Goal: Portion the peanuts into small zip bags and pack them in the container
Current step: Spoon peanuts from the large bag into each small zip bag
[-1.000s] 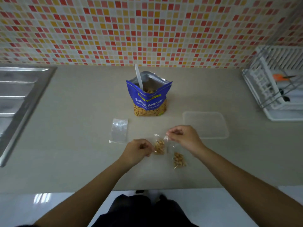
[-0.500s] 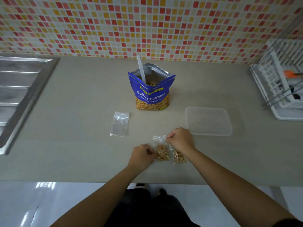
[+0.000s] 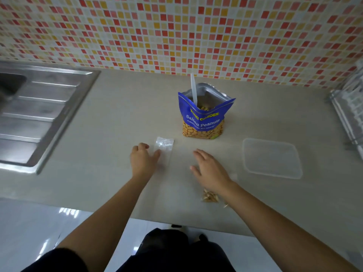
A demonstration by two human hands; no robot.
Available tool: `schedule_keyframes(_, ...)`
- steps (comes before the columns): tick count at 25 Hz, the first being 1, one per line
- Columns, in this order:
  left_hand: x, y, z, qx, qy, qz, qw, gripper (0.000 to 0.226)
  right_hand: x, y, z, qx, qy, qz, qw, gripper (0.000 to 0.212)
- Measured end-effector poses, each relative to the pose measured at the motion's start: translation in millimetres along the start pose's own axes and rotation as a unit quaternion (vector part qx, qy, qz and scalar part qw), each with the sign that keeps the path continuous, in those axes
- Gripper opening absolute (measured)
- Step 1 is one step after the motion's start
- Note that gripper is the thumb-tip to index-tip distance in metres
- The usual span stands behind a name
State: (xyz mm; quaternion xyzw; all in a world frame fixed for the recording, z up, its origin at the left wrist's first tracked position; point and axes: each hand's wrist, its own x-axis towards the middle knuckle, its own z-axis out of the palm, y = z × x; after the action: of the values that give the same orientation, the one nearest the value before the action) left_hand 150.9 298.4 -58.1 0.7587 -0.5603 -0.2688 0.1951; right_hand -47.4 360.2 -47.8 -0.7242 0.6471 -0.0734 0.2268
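Both hands let go of the filled bags, now by R wrist. L hand relaxed, thumb touching empty zip bag, prob. next to fill. R hand spread, holding nothing. Container sits right of R hand, peanut pouch ahead.

Light: the counter is being lit evenly.
Glare: patches are being reflected off the floor.
Edges: the rack is being blurred.

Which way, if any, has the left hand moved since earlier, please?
Yes: the left hand went from the filled bag to the empty bag, toward the sink.
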Motion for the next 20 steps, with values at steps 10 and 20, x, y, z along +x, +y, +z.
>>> schedule_keyframes(10,23,-1,1,-0.021,-0.063,-0.075,0.995,0.023,21,-13,51,-0.076,-0.004,0.027,0.997,0.068)
schedule_keyframes(20,28,-6,-8,-0.088,-0.09,-0.107,0.986,0.011,20,-12,51,-0.088,-0.053,0.03,0.994,0.068)
